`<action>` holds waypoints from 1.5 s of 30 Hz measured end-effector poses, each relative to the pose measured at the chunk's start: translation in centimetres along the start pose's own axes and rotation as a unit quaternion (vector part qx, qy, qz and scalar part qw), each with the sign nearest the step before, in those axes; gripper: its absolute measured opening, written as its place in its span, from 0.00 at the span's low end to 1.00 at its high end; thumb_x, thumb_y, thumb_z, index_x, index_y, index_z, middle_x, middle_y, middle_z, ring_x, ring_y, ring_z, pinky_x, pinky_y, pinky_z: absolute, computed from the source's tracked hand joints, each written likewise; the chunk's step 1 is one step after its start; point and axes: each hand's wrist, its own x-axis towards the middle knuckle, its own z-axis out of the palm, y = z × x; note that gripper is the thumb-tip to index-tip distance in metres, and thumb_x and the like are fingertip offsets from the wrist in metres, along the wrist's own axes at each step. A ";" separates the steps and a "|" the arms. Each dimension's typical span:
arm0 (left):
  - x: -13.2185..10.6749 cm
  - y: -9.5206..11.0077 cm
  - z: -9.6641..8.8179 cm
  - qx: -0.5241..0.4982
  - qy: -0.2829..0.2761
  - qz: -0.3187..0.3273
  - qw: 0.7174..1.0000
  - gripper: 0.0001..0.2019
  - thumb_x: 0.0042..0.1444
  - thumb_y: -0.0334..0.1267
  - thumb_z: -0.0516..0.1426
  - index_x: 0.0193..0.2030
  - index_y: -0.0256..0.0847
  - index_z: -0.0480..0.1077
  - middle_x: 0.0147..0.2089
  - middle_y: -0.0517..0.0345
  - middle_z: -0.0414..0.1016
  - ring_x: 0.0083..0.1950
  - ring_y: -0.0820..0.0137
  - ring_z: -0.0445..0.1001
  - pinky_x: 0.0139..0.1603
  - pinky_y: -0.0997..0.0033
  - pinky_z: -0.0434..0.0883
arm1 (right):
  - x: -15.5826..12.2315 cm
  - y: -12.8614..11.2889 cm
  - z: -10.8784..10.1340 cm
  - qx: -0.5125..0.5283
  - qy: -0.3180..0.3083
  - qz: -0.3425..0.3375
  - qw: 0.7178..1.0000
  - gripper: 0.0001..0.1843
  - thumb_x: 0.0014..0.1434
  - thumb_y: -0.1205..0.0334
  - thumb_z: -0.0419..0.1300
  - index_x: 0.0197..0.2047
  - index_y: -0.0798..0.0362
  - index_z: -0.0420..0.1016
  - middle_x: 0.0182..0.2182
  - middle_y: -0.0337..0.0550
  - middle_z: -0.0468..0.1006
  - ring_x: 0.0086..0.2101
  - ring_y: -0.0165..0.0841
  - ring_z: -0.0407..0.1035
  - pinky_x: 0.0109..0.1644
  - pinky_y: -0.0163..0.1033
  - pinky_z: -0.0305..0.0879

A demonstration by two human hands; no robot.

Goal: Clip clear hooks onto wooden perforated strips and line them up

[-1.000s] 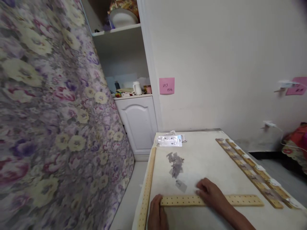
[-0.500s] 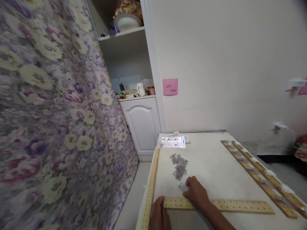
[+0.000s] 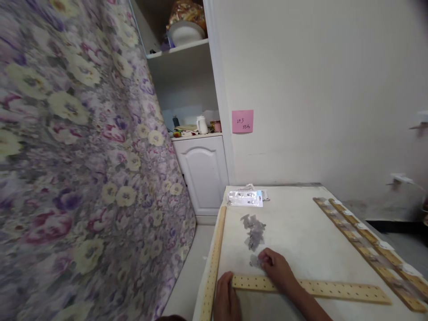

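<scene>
A pale wooden strip (image 3: 334, 287) with rows of small holes lies crosswise near the front of the table. My left hand (image 3: 226, 296) grips its left end, with the fingers bent round the edge. Above the strip, my right hand (image 3: 277, 267) pinches a small translucent grey plastic piece (image 3: 255, 261) between thumb and fingertips; its forearm crosses over the strip and hides part of it. Just beyond lies a loose pile of similar grey plastic pieces (image 3: 256, 234), some with shiny metal bits. Exactly what the pieces are is too small to tell.
Another holed strip (image 3: 216, 254) runs along the table's left edge. Two strips (image 3: 366, 254) bearing clear and white pieces lie along the right side. Clear packaging (image 3: 245, 198) sits at the back. A floral curtain (image 3: 100, 178) hangs at the left, beside a white cabinet (image 3: 203, 174).
The view has turned slightly left. My right hand has shifted a little, and more of the plastic piece shows beyond its fingertips. My left hand stays at the strip's end.
</scene>
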 end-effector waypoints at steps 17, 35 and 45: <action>-1.2 0.0 0.2 0.005 0.065 -0.029 0.997 0.15 0.56 0.40 0.49 0.45 0.38 0.71 0.46 0.45 0.75 0.49 0.61 0.73 0.53 0.59 0.70 | 0.7 -3.6 2.1 0.165 -0.180 -0.084 0.966 0.06 0.49 0.65 0.55 0.32 0.53 0.71 0.20 0.32 0.66 0.23 0.27 0.61 0.28 0.32 0.55; -1.7 -0.3 0.6 0.020 0.031 -0.036 0.999 0.12 0.56 0.42 0.51 0.40 0.41 0.71 0.38 0.50 0.74 0.36 0.65 0.72 0.40 0.65 0.71 | 1.7 -2.7 6.2 0.105 -0.164 -0.084 0.977 0.05 0.49 0.66 0.55 0.31 0.53 0.72 0.22 0.35 0.71 0.27 0.29 0.64 0.31 0.33 0.58; -0.9 0.3 0.2 0.015 -0.003 -0.068 0.998 0.15 0.56 0.48 0.51 0.37 0.41 0.73 0.35 0.52 0.75 0.35 0.64 0.72 0.38 0.66 0.70 | 1.5 -2.8 5.8 0.104 -0.173 -0.082 0.976 0.09 0.51 0.65 0.54 0.35 0.52 0.74 0.24 0.36 0.73 0.27 0.30 0.67 0.33 0.33 0.60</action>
